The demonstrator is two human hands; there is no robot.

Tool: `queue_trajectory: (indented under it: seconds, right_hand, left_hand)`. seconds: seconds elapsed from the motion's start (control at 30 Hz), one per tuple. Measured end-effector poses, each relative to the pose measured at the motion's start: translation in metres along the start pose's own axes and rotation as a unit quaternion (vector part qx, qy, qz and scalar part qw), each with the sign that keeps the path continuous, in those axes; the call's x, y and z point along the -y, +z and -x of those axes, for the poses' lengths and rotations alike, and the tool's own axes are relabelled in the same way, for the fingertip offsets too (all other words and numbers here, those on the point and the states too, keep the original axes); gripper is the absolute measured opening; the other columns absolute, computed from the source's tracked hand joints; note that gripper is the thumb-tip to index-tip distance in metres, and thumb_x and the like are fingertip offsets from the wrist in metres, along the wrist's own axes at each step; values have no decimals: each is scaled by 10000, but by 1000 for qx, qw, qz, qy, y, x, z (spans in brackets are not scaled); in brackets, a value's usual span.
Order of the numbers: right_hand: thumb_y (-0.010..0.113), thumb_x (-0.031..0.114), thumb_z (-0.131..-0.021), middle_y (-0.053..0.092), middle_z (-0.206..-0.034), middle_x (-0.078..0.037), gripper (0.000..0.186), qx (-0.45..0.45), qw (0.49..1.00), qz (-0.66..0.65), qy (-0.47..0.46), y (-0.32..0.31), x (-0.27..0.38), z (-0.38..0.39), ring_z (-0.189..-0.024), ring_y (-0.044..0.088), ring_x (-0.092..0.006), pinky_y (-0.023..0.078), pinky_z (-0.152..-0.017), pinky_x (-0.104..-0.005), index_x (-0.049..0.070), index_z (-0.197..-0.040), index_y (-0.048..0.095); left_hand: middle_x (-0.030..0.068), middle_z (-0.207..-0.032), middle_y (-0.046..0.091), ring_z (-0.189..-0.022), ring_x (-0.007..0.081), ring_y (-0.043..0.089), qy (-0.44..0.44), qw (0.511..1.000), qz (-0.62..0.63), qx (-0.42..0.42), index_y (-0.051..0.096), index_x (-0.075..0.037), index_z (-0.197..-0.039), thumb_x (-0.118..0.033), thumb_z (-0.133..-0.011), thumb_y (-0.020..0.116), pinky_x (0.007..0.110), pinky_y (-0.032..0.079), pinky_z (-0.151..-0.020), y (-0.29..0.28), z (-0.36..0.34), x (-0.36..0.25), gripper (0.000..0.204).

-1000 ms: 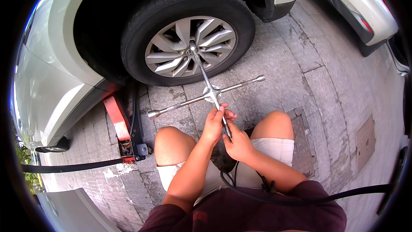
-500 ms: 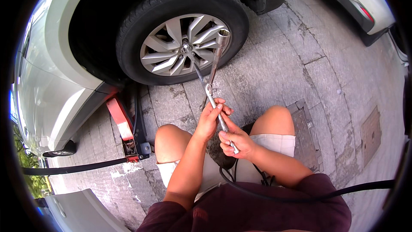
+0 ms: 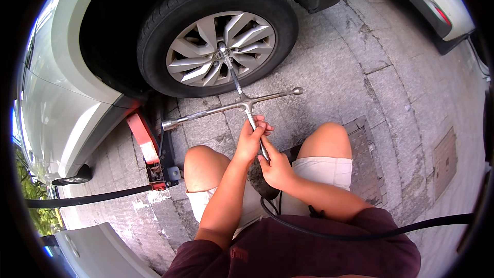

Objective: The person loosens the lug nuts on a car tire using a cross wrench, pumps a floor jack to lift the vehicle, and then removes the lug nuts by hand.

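A chrome four-way lug wrench (image 3: 246, 104) stretches from my lap to the car's wheel. Its far end overlaps the hub of the silver alloy rim (image 3: 252, 36); whether it sits on a nut, I cannot tell. The black tyre (image 3: 158, 64) surrounds the rim. My left hand (image 3: 249, 143) is closed around the wrench's near shaft, just below the cross. Lower on that same shaft, my right hand (image 3: 278, 170) is closed and covers the near end. The two cross arms point left and right, one with a wider socket.
A red floor jack (image 3: 142, 133) stands under the car's sill on the left, its black handle (image 3: 92, 201) running left. A black hose (image 3: 411, 225) crosses my lap to the right. Another car (image 3: 437, 7) is at upper right. Metal covers (image 3: 445, 162) lie in the stone paving.
The lug wrench has turned about its shaft, so its cross arms now spread sideways. Its far end has moved up to the hub. My right hand has shifted slightly up the shaft.
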State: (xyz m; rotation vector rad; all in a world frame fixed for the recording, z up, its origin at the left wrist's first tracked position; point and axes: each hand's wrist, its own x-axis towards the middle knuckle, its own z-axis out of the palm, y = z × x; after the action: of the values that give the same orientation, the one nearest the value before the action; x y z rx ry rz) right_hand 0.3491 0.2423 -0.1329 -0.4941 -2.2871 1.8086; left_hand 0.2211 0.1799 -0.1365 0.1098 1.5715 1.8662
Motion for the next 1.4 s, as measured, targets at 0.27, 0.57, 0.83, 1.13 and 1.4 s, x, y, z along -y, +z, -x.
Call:
queue_trajectory:
  seconds: [0.27, 0.57, 0.83, 1.13, 1.4]
  right_hand:
    - [529, 27, -1027, 513, -753, -31, 802, 167, 851, -458, 194, -4, 13, 1, -537, 525, -138, 441, -477, -312, 294, -1662, 119]
    - [494, 136, -1072, 432, -737, 12, 730, 228, 669, -657, 262, -33, 9, -9, -471, 369, -79, 331, -391, -229, 471, -1627, 160]
    - [493, 103, -1067, 453, -700, 7, 723, 199, 742, -581, 270, -40, 27, -19, -475, 416, -100, 353, -408, -249, 402, -1642, 172]
    - [586, 26, -963, 705, -953, -208, 695, 76, 989, -117, 47, -8, -5, -19, -669, 710, -289, 566, -654, -406, 93, -1595, 306]
    - [495, -56, -990, 551, -822, -71, 610, 153, 900, -386, 133, -13, 2, -19, -520, 588, -179, 505, -487, -333, 104, -1544, 294]
  left_hand:
    - [84, -959, 653, -1018, 243, 653, 21, 997, 74, 31, 526, -11, -1266, -127, -1048, 550, 374, 509, -966, -13, 1, -1, 248]
    - [79, -985, 684, -958, 157, 652, 67, 995, 22, 63, 538, -16, -1299, -133, -1044, 604, 309, 509, -882, -6, -3, -3, 289]
    - [66, -945, 667, -983, 192, 660, 48, 998, 23, 31, 514, -5, -1348, -160, -1053, 582, 321, 522, -897, 2, 2, -14, 340]
    - [163, -1209, 608, -1109, 337, 608, 315, 716, -583, -219, 592, -22, -1263, -128, -879, 727, 459, 493, -965, 16, 22, -42, 421]
    - [105, -1210, 623, -1274, 331, 555, 492, 547, -674, 64, 675, -72, -1054, -75, -748, 691, 507, 391, -1160, 35, -22, -91, 307]
